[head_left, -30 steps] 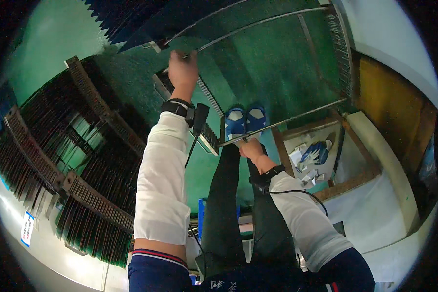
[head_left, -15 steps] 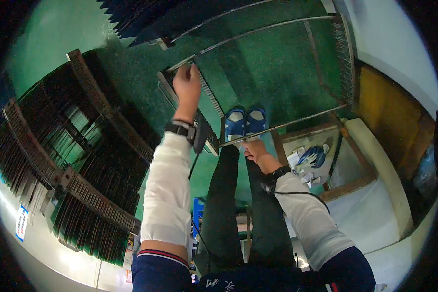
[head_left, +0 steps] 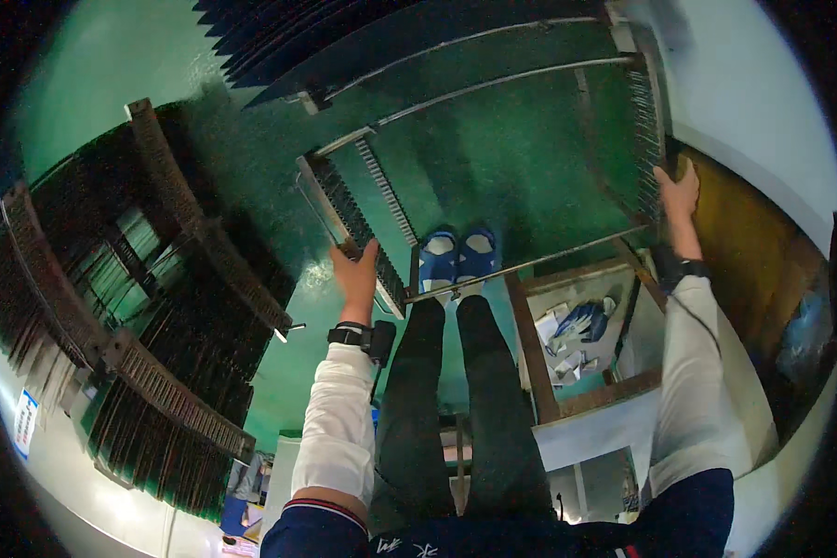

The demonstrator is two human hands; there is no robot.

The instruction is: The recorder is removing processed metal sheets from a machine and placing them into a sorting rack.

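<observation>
Two hands: our left hand [head_left: 352, 279], our right hand [head_left: 681, 195], one per end of the frame [head_left: 567, 252]. Fingers?

Left: gripping, thumb on the toothed side of the left end [head_left: 337, 198], fingers on the outer side. Right: fingers at the right end [head_left: 649, 130], thumb standing off. We can't tell if it's closed.

Why the ends?

Balance, we'd guess: load shared, rods level.

Frame position?

Ahead of our legs, spanning left to right, near rod crossing just below our shoes [head_left: 437, 265] in view. Can't tell if it's lifted or resting on the floor [head_left: 493, 139].

Sides?

Right: stand [head_left: 527, 349], gloves [head_left: 586, 321] and scraps [head_left: 567, 367] inside its brown border, probably parked off the floor. Left: rack [head_left: 179, 181], boards [head_left: 153, 446] in slots, likely so faces don't touch.

Farthest?

Dark sheets [head_left: 344, 46], jagged edge, beyond the far rod. Spaced like the boards, we think.
</observation>
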